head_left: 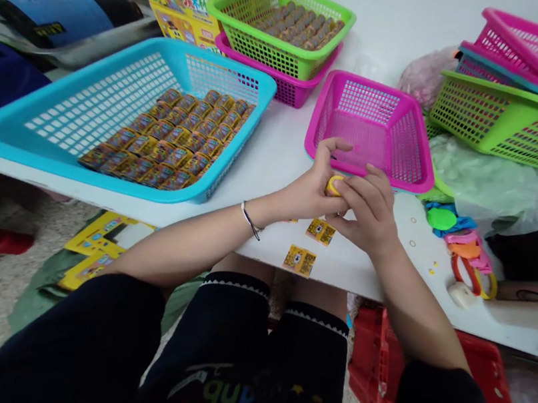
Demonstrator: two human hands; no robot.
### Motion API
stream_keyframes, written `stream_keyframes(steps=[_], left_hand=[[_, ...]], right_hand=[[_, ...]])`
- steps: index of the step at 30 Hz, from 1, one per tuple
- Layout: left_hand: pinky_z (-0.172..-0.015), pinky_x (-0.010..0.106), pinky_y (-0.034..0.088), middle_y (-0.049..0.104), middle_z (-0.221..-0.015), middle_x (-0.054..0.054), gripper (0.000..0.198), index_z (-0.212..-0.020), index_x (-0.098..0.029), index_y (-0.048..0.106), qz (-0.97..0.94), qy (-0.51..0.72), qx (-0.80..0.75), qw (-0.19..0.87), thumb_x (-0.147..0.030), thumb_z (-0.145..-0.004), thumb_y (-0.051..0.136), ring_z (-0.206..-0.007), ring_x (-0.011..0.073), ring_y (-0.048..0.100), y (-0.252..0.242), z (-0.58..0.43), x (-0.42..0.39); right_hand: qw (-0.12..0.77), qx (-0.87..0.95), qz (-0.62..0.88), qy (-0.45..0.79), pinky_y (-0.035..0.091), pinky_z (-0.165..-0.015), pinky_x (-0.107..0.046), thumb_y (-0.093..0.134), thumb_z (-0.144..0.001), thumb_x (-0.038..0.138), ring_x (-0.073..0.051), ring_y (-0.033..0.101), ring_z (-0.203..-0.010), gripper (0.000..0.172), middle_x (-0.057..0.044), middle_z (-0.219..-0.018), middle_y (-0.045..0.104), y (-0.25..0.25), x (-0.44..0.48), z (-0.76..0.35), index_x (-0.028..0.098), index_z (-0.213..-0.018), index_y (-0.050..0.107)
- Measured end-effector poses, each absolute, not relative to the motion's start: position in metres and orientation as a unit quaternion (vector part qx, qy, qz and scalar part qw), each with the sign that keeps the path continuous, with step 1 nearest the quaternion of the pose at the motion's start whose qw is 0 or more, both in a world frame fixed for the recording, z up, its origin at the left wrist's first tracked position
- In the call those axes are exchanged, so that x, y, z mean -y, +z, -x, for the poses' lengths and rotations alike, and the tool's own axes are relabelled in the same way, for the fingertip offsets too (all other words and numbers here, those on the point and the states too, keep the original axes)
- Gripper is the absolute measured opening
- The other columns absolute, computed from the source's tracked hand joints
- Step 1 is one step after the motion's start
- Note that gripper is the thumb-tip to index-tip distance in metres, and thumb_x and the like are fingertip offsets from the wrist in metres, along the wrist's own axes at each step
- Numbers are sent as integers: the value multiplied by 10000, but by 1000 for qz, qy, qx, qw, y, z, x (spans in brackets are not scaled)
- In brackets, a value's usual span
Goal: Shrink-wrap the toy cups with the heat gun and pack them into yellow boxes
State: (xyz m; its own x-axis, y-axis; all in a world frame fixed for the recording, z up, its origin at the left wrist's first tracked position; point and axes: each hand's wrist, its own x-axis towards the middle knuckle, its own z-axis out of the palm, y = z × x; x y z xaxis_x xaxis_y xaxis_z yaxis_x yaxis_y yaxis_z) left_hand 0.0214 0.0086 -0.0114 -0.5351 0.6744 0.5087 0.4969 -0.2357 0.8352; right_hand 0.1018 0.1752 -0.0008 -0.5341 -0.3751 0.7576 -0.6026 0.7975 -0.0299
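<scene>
A small yellow round piece (pixel 334 185) is pinched between my two hands above the table's front part. My left hand (pixel 310 186) is closed on its left side, with the index finger raised and curved over it. The fingers of my right hand (pixel 369 210) press on the piece from the right and cover much of it. Below my hands, a printed yellow card (pixel 321 231) and a second card (pixel 299 260) lie flat near the table edge. The edge of another card is partly hidden by my left wrist.
Left, a blue basket (pixel 159 193) holds rows of small wrapped pieces. Behind it, a green basket (pixel 275 54) of similar pieces sits on a pink one. A pink basket (pixel 315 124) stands ahead. Right are stacked baskets (pixel 518 124), plastic bags and colourful bands (pixel 467 248).
</scene>
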Motion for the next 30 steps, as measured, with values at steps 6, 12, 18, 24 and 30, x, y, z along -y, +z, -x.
stream_keyframes(steps=[6,12,18,24,30], left_hand=[[-689,356,629,593,-812,-39,756,-1467,-317,248,-481,622,-614,71,-369,-891,735,-706,167,710,-11,-21,-7],[-559,229,523,621,-691,-96,753,-1451,-271,178,-495,630,-580,146,-369,-899,682,-562,113,653,-5,-19,-7],[-580,251,535,652,-718,-83,740,-1449,-266,176,-476,646,-576,157,-396,-917,673,-584,122,679,-6,-15,-12],[-634,280,572,642,-739,-65,624,-1490,-275,213,-440,652,-610,93,-467,-1020,575,-639,134,701,-7,-14,-14],[-673,299,594,683,-834,-12,412,-1434,-279,363,-396,690,-593,126,-519,-1100,384,-751,151,718,4,-19,-15]], right_hand=[[402,852,-300,149,467,-1175,-571,707,-857,239,-274,624,-1219,525,-39,-1210,681,2,-174,-102,368,-1355,603],[387,845,-319,185,485,-1131,-521,699,-844,199,-267,607,-1239,595,-58,-1253,670,4,-175,-100,336,-1409,572],[378,863,-292,163,490,-1114,-531,662,-874,219,-278,601,-1255,557,-82,-1283,655,0,-175,-97,300,-1415,561],[458,840,-251,148,503,-1137,-538,728,-883,264,-267,620,-1249,461,-45,-1251,672,-11,-175,-99,385,-1313,612],[410,846,-251,228,603,-989,-466,722,-921,299,-228,711,-1026,280,-16,-1068,717,-6,-176,-102,400,-1183,732]])
